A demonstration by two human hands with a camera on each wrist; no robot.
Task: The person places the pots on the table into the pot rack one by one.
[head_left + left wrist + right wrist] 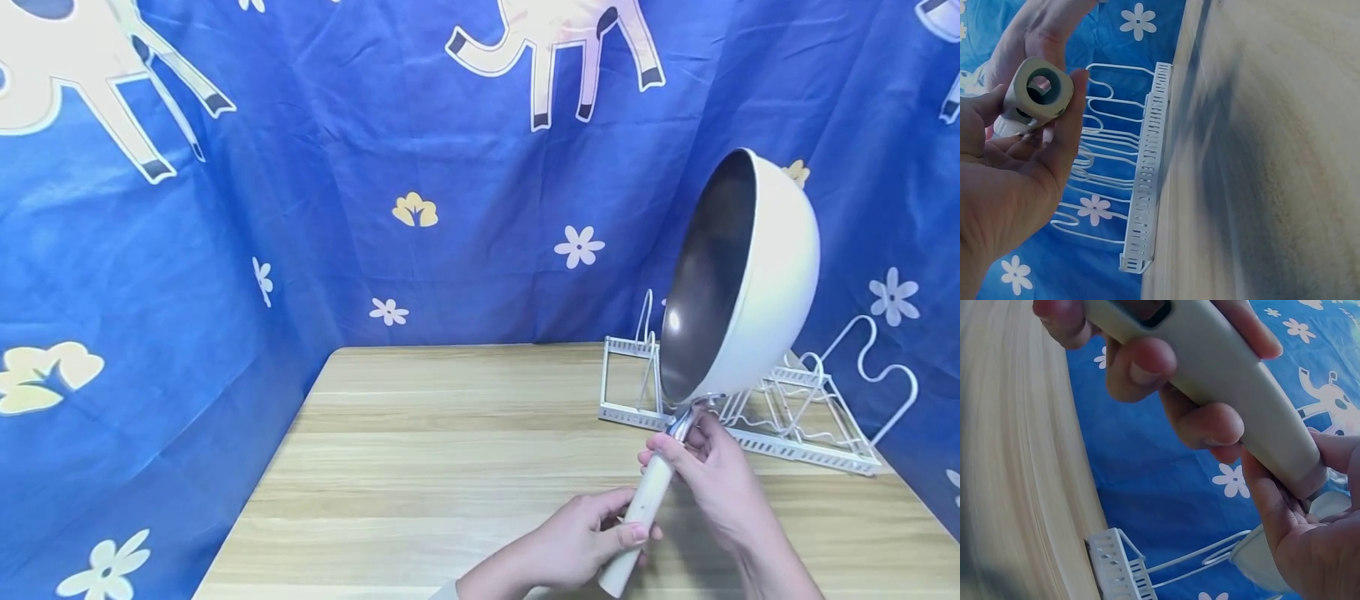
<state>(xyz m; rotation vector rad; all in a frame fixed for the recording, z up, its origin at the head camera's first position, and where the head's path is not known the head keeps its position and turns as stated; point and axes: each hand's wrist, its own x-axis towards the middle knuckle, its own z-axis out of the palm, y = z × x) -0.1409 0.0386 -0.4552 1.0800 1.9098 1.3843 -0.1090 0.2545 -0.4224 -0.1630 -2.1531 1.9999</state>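
Observation:
A wok (783,275), white outside and dark inside, is held up off the table with its bowl on edge and its open side facing left. Its pale handle (643,502) slants down toward the viewer. My left hand (564,540) grips the handle near its lower end, thumb across the front. Higher up, my right hand (722,483) pinches the handle where it meets the metal neck below the bowl. The hollow handle end (1017,100) faces the left wrist camera. In the right wrist view, left-hand fingers (1213,425) wrap the handle beside my right hand (1316,544).
A white wire rack (798,448) with slotted rails stands at the right of the wooden table (420,467), behind and partly hidden by the wok. A blue patterned cloth (465,175) hangs along the back and sides.

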